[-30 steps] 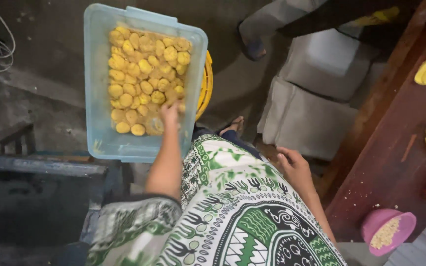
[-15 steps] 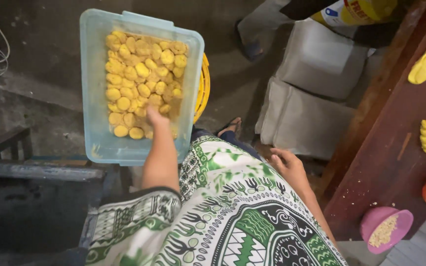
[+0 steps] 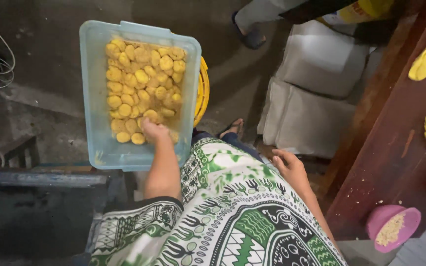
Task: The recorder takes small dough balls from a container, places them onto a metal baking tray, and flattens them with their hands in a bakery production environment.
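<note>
Left hand [image 3: 155,131] is down in the blue tub [image 3: 90,98], fingers curled among the yellow pieces [image 3: 141,79] at the near edge; can't tell whether its grip has closed on one. It sat at the tub's right side a second ago and has shifted toward the centre of the near edge. Tub rests on a yellow basket [image 3: 202,91] on the floor. Right hand [image 3: 290,167] is unchanged: loosely open, empty, resting by the lap near the table [image 3: 390,148]. Pink bowl [image 3: 393,227] sits at the table's near corner.
</note>
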